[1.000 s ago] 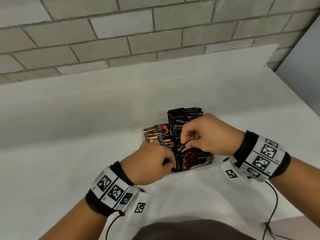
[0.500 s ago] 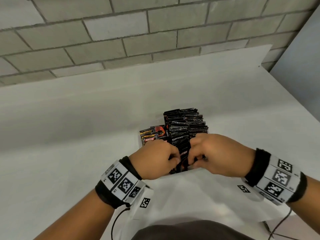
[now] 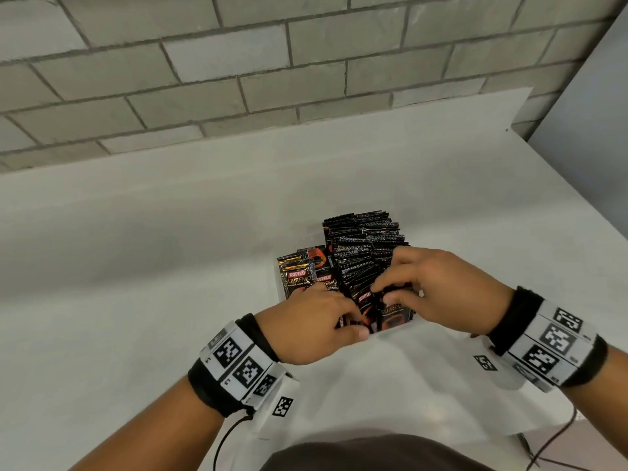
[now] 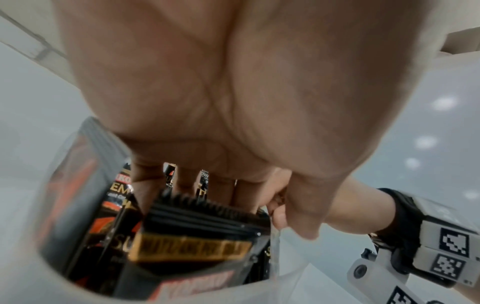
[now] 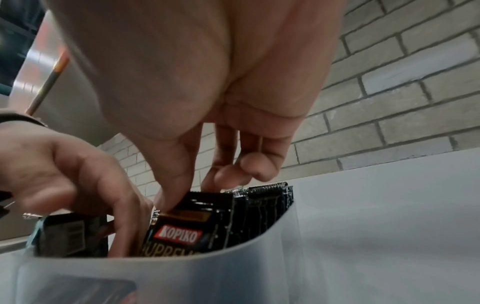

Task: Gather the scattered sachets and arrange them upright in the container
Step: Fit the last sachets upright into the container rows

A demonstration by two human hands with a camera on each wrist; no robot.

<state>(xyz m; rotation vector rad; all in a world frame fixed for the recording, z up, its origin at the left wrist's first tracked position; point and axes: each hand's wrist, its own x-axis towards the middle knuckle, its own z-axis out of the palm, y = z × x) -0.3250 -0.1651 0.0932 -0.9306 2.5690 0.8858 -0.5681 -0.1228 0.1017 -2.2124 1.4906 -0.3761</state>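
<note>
A clear container (image 3: pixel 279 289) on the white table holds a packed row of upright black sachets (image 3: pixel 365 241). More sachets (image 3: pixel 299 278) lean in its left part, faces toward me. My right hand (image 3: pixel 390 291) pinches the top edge of the nearest sachet (image 3: pixel 396 312) between thumb and forefinger; the right wrist view shows that pinch on the Kopiko sachet (image 5: pixel 187 228). My left hand (image 3: pixel 339 319) reaches down into the near left of the container. Its fingers (image 4: pixel 187 185) go straight down behind a front sachet (image 4: pixel 192 246), with the thumb by the near rim.
A white sheet (image 3: pixel 390 379) lies between the container and my body. A grey brick wall (image 3: pixel 306 79) backs the table (image 3: pixel 136 266), and a grey panel (image 3: pixel 594 130) stands at the right. A thin cable (image 3: pixel 557 440) runs off the near right edge.
Both hands came down to the near end of the container. The right hand now pinches the front sachet's top, and the left fingers have slid in beside it.
</note>
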